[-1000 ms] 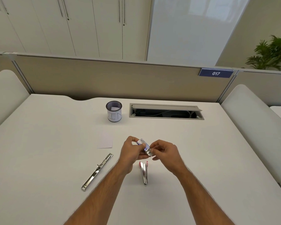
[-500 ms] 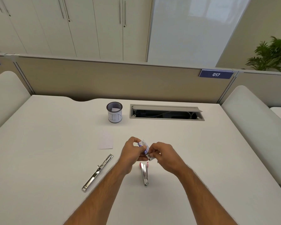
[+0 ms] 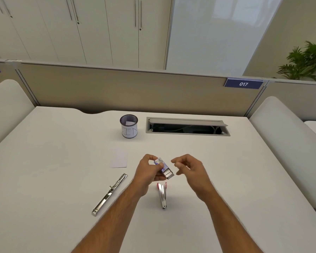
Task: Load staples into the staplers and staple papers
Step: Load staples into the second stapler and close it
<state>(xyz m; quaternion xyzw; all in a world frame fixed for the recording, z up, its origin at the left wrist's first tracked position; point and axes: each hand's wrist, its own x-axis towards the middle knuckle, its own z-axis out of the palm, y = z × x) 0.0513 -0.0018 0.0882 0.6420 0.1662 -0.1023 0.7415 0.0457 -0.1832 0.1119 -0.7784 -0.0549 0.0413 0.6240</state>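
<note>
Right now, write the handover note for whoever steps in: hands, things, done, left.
Left hand: holds the staple box, open, staples showing at its end.
Right hand: off the box, fingers loosely curled, apparently empty.
Open stapler lies left on the desk; red stapler lies open under the hands; paper lies beyond them.
Done: box opened, both staplers opened.
Left: load both, close them, staple paper.

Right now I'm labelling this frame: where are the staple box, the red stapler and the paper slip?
staple box (image 3: pixel 164 168), head view, its blue top face
red stapler (image 3: pixel 162 195), head view, its open metal channel
paper slip (image 3: pixel 119 157), head view, its middle
</note>
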